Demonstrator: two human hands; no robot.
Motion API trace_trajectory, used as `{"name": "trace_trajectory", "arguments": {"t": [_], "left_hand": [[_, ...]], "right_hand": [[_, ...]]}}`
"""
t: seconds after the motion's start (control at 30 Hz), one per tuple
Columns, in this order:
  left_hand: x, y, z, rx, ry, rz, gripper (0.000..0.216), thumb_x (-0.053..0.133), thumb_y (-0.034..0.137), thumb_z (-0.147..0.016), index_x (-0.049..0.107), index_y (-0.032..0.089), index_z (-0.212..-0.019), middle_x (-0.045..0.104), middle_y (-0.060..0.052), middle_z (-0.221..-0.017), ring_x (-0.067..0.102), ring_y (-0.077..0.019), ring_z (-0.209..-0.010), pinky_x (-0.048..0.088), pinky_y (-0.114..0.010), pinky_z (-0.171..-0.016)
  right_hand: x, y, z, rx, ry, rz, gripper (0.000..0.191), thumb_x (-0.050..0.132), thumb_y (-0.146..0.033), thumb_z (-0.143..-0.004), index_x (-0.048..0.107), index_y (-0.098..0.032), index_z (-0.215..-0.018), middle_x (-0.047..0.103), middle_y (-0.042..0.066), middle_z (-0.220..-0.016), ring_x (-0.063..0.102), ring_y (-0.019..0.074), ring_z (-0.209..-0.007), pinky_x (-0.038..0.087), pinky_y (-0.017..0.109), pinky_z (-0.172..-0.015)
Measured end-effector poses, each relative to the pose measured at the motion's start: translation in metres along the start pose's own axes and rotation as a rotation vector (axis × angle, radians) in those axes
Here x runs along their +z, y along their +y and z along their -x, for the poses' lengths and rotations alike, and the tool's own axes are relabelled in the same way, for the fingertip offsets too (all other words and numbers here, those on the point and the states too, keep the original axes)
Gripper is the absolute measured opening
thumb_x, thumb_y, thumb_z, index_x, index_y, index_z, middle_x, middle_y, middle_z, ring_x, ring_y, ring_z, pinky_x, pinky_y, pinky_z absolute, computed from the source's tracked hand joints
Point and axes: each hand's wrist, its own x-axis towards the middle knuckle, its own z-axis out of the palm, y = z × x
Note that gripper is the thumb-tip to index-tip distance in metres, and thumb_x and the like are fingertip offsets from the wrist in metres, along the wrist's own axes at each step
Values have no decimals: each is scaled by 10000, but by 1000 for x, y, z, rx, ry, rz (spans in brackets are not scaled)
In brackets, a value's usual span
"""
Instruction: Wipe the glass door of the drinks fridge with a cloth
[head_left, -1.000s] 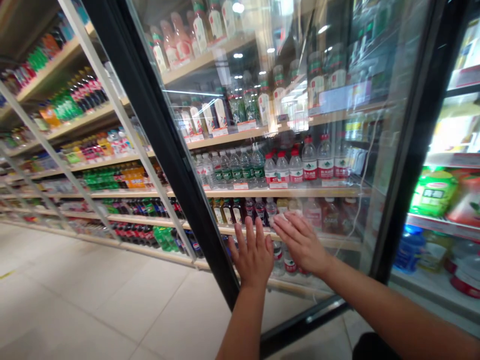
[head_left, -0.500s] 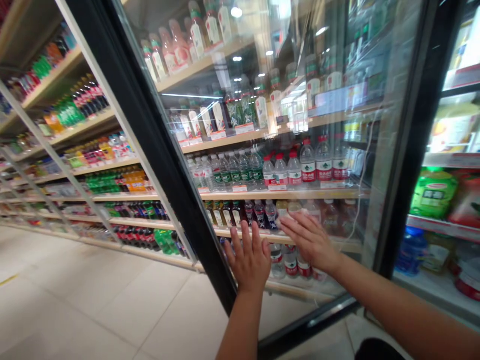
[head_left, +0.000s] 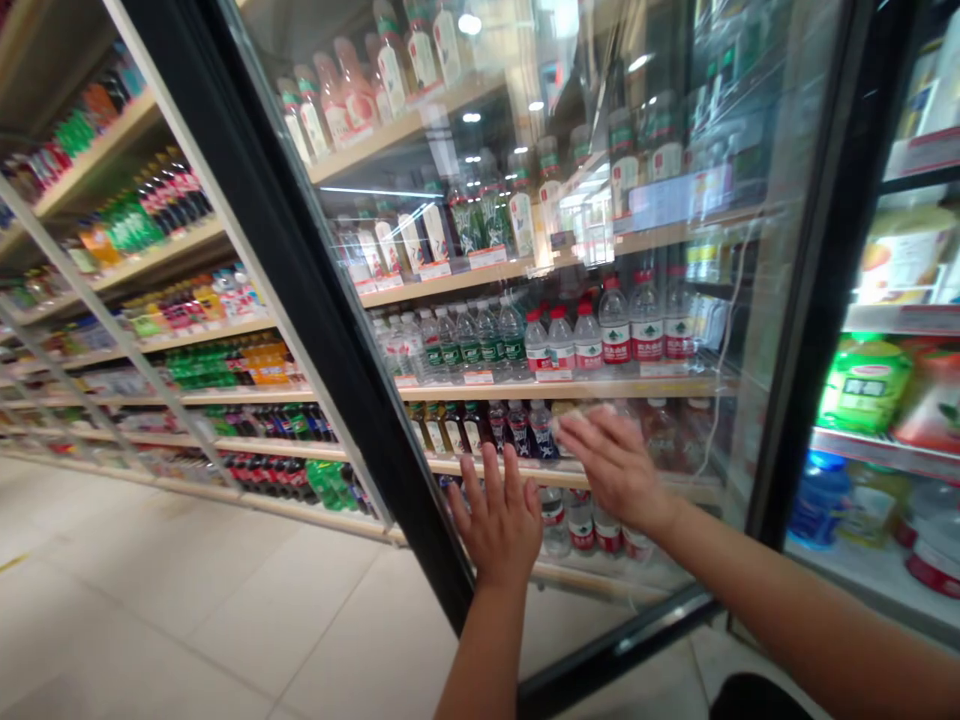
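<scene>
My left hand [head_left: 498, 522] lies flat against the lower part of a glass fridge door [head_left: 780, 250], fingers spread, holding nothing. To its right, my right hand [head_left: 621, 470] presses a white cloth [head_left: 560, 424] to the same pane. Only slim whitish edges of the cloth show at the fingertips; the palm hides the rest, so its exact kind is unclear. The door stands open, slanting across the view inside its black frame [head_left: 300, 270]. Bottles on wooden shelves show through or in the glass, along with reflected ceiling lights.
Shelves of drinks [head_left: 247, 360] line the left side above a pale tiled floor [head_left: 247, 590]. At the right, the fridge interior holds a green jug [head_left: 862, 385] and a blue-capped bottle [head_left: 821, 500]. Red-capped water bottles [head_left: 616, 325] appear behind the pane.
My right hand has shifted slightly up and left on the glass, and more of the white cloth's edge shows. My left hand stays in place.
</scene>
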Motion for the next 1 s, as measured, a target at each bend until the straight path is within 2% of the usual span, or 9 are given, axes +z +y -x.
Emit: {"name": "trace_trajectory", "arguments": {"t": [0.13,0.33,0.4,0.5,0.57,0.67,0.77,0.83,1.0], "left_hand": [[-1,1,0,-2,-4,4,740,636,282,-880,294,138,-1520,427,-168,-1508,113,-317,-1506,126,-516,-1224],[1,-1,1,-13,1,33,704,607,306,-904,298,175,-1523,408,-140,-1526,122,-296,-1507,132,-504,-1227],[1,-1,1,-18,7,40,705,608,303,-902,297,190,-1524,410,-135,-1526,127,-291,-1506,152,-512,-1223],[0,0,0,-17,8,14,721,624,293,-888,300,177,-1522,407,-143,-1524,132,-298,-1503,163,-516,-1222],[-1,1,0,-13,6,-8,723,626,293,-884,305,163,-1519,401,-147,-1525,136,-304,-1502,162,-513,-1223],[0,1,1,-16,-1,-2,715,608,301,-893,296,173,-1524,396,-148,-1527,147,-301,-1500,172,-522,-1220],[0,0,1,-17,-8,6,720,598,306,-899,277,183,-1532,397,-152,-1527,144,-295,-1501,167,-529,-1220],[1,-1,1,-15,-3,1,723,599,313,-900,273,182,-1533,392,-155,-1530,136,-295,-1503,158,-526,-1221],[2,0,3,-22,-10,17,729,607,327,-900,275,185,-1533,381,-162,-1538,134,-307,-1503,157,-537,-1218]], "right_hand": [[-2,10,-32,180,218,42,619,502,-110,-936,365,-285,-1514,561,45,-1443,457,235,-1356,395,456,-1147],[6,-16,-6,-76,-37,23,511,448,-132,-959,473,-269,-1451,642,-9,-1351,510,183,-1299,398,361,-1137],[0,-5,-18,-40,-7,31,516,461,-133,-957,473,-287,-1449,622,-19,-1376,522,190,-1286,420,370,-1120],[-10,23,-42,131,183,61,557,494,-128,-946,439,-299,-1473,577,14,-1428,498,224,-1310,434,428,-1115],[-11,32,-39,211,256,69,560,493,-135,-949,426,-303,-1480,567,37,-1437,490,238,-1314,428,462,-1119],[-4,25,-3,233,232,58,580,497,-125,-944,412,-309,-1486,591,48,-1410,485,243,-1319,435,476,-1113],[-2,21,23,131,93,9,573,524,-111,-928,456,-314,-1459,643,31,-1346,515,226,-1294,442,449,-1118],[-9,33,17,118,82,22,533,521,-119,-934,498,-313,-1430,651,21,-1335,530,215,-1282,444,434,-1120],[-20,70,-3,274,272,98,480,498,-165,-957,515,-298,-1418,607,45,-1391,513,230,-1298,439,473,-1118]]}}
